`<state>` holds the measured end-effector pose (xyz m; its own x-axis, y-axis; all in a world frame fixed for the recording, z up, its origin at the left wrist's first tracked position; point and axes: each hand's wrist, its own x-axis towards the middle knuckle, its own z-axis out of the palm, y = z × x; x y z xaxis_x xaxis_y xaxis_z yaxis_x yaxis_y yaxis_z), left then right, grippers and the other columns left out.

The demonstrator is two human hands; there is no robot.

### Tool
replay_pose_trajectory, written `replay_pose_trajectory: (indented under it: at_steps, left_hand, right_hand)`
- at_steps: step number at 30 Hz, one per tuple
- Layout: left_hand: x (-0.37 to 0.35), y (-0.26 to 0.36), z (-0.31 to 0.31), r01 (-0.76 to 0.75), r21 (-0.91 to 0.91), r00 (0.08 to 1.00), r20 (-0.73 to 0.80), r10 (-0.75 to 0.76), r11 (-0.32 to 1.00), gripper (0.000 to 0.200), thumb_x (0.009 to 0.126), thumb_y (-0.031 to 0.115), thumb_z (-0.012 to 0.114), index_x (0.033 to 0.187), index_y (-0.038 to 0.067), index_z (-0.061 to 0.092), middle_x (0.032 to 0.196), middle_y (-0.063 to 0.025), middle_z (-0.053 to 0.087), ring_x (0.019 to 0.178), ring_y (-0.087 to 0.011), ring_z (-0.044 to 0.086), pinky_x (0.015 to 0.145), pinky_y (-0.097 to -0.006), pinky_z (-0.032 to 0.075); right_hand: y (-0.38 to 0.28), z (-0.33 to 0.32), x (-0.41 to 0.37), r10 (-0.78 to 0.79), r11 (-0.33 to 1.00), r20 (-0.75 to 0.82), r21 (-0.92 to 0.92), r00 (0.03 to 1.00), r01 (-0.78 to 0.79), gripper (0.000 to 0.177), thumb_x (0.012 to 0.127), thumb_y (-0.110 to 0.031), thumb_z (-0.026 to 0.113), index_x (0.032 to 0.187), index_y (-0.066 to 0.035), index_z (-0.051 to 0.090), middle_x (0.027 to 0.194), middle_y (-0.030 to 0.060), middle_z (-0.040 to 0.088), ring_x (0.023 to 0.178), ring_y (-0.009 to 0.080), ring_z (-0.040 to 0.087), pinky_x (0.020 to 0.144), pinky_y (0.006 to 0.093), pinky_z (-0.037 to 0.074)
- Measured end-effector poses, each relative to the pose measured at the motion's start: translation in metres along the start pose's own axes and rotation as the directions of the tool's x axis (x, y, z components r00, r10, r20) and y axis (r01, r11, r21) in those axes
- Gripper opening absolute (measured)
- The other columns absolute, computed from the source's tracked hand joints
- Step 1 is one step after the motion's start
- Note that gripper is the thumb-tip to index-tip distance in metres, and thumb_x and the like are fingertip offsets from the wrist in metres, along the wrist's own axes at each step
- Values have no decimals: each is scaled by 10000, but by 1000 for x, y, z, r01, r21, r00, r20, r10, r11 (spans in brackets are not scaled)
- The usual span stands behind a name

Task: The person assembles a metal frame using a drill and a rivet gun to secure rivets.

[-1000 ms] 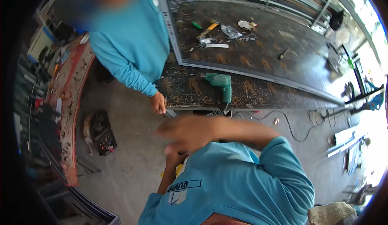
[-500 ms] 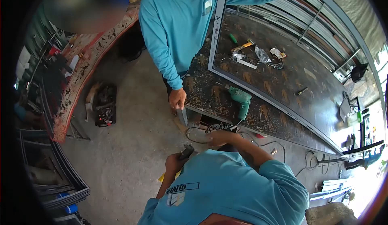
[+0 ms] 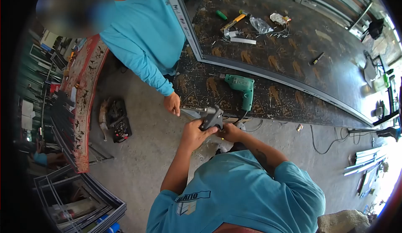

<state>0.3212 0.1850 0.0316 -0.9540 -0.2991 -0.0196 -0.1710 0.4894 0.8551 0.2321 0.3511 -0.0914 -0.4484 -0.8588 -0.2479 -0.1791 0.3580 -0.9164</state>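
My left hand (image 3: 194, 135) is wrapped around a dark pistol-grip tool (image 3: 213, 119) with a metal barrel pointing left. Close beside it, at the lower end of the grip, my right hand (image 3: 230, 133) has its fingers curled together; what they hold is hidden. Just past the tool's barrel, a co-worker's hand (image 3: 171, 103) hangs beside a flat grey piece (image 3: 191, 114). A green electric drill (image 3: 241, 86) lies on the dark workbench (image 3: 276, 101) in front of my hands, its cord running off the edge.
A grey metal frame (image 3: 251, 70) leans across the bench near the co-worker (image 3: 146, 36). Further back lie a hammer (image 3: 234, 22), a green-handled tool (image 3: 221, 15) and plastic bags. Cables (image 3: 320, 147) trail on the floor. An open toolbox (image 3: 119, 120) sits at left.
My left hand has raised the pistol-grip tool up and right, toward the bench edge, and my hands have come together. The view has shifted, and the co-worker appears further left.
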Motion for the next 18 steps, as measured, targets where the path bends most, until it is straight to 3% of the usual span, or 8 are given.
replay_pose_trajectory:
  at_steps: [5, 6, 8, 10, 11, 13, 16, 18]
  left_hand:
    - [70, 12, 34, 189, -81, 979, -59, -194, 979, 424, 810, 384, 728, 891, -25, 654, 720, -124, 664, 669, -201, 653, 605, -336, 485]
    - [80, 4, 38, 255, -307, 964, 1, -267, 917, 411, 824, 365, 722, 881, -34, 643, 699, -69, 637, 643, -115, 588, 575, -282, 454]
    - [95, 0, 35, 334, -304, 941, 42, -337, 892, 397, 823, 356, 727, 886, -27, 644, 700, -48, 622, 636, -87, 550, 566, -260, 433]
    - [99, 7, 32, 288, -326, 957, 63, -283, 901, 363, 829, 326, 732, 902, -19, 646, 691, -14, 585, 630, -54, 493, 555, -232, 395]
    - [100, 10, 32, 306, -317, 951, 62, -303, 898, 363, 829, 326, 732, 902, -19, 646, 691, -14, 585, 630, -54, 493, 555, -232, 395]
    - [96, 18, 37, 266, -73, 964, 3, -266, 961, 359, 822, 311, 742, 917, -23, 649, 709, -40, 600, 639, -85, 527, 571, -258, 420]
    - [84, 5, 50, 261, 88, 965, -9, -262, 961, 375, 795, 310, 761, 942, -17, 653, 724, -87, 619, 639, -162, 576, 593, -298, 450]
    - [76, -3, 56, 252, 101, 967, 12, -254, 962, 378, 781, 306, 769, 949, -12, 653, 738, -107, 626, 644, -199, 591, 602, -315, 460]
  right_hand:
    - [-29, -24, -3, -66, 923, -76, 373, 995, 90, 539, 846, -338, 691, 1200, 11, 484, 961, 233, 631, 923, 350, 641, 788, 407, 492]
    - [-38, -49, -4, -172, 947, -46, 267, 984, 178, 567, 836, -357, 700, 1213, 6, 484, 991, 232, 621, 931, 363, 630, 789, 414, 490]
    - [-18, -97, 10, -338, 933, -13, 126, 941, 337, 625, 801, -376, 727, 1241, -5, 483, 1043, 224, 604, 960, 372, 604, 817, 429, 474]
    - [1, -135, 30, -397, 917, -236, -131, 887, 376, 663, 757, -358, 755, 1269, -34, 484, 1102, 199, 587, 999, 356, 576, 870, 451, 439]
    - [3, -151, 42, -422, 894, -435, -346, 796, 285, 673, 738, -340, 764, 1282, -57, 486, 1140, 181, 579, 1019, 346, 563, 897, 464, 418]
    - [11, -175, 70, -428, 722, -463, -692, 776, -15, 745, 688, -349, 791, 1322, -111, 481, 1128, 155, 561, 1010, 339, 573, 858, 453, 444]
    - [38, -180, 99, -174, 668, -281, -738, 944, -97, 777, 653, -325, 800, 1341, -180, 470, 1121, 135, 560, 1023, 327, 564, 867, 455, 431]
    - [45, -181, 105, -131, 684, -249, -724, 960, -95, 811, 626, -308, 805, 1352, -201, 460, 1116, 135, 561, 1024, 325, 565, 871, 449, 430]
